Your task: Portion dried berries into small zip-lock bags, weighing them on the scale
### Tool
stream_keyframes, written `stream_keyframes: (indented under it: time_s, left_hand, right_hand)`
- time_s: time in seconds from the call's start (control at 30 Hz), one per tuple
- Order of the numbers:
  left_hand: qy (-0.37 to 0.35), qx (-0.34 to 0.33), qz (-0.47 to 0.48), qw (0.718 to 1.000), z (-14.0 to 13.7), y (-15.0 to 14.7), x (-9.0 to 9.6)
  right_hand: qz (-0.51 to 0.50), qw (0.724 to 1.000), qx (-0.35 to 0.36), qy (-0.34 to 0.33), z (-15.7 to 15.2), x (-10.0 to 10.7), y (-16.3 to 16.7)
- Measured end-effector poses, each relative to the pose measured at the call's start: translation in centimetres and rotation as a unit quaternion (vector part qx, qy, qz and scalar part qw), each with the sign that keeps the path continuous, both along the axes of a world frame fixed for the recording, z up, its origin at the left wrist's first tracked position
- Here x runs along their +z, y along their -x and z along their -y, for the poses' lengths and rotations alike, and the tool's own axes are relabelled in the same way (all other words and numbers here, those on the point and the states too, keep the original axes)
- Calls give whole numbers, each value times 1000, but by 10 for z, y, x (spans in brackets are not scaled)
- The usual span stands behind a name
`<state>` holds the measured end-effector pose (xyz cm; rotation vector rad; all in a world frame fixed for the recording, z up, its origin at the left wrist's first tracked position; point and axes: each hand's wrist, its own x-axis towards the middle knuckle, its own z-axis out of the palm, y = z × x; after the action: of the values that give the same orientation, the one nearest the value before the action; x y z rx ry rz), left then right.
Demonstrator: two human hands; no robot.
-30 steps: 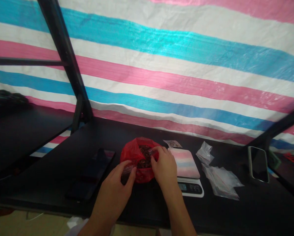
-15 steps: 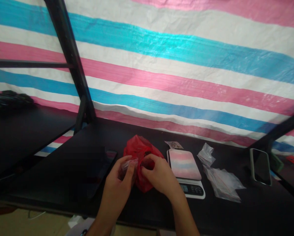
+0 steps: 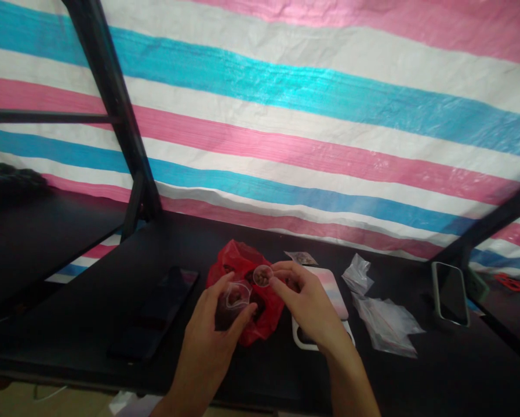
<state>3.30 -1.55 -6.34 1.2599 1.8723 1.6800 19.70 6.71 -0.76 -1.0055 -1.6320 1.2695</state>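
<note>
The dark surface [image 3: 181, 243] is carrying a red bag [image 3: 271, 318] beside a scale [image 3: 334, 292]; over the bag, the left hand [image 3: 210, 327] is pinching a clear pouch [image 3: 239, 294], the right hand [image 3: 308, 296] a cup [image 3: 263, 275] of brown pieces [image 3: 264, 279].

Bare counter [image 3: 425, 382] along the near right edge offers your right hand [image 3: 307, 301] a low path. The scale [image 3: 334, 292], partly covered by that hand, and plastic bags [image 3: 388, 324] obstruct a straight slide toward the phone [image 3: 451, 295]. A narrow gap separates your left hand [image 3: 205, 327] from the flat black device [image 3: 155, 318]; the red bag [image 3: 266, 324] occupies the space ahead.
</note>
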Motion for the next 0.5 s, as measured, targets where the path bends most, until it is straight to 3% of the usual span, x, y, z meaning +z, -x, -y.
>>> stream_keyframes:
  time_s: [0.17,0.37,0.5]
  left_hand:
    - [-18,-23,-29,999,-7,-11,-2]
    - [-18,-17,-11,1000,-19,-24,-1]
    - [-24,-14,5,1000,-26,-33,-1]
  right_hand:
    - [61,994,-37,-87,17,17,3]
    - [189,948,-55,-249,24,25,2]
    - [200,936,-60,-285,21,26,-3]
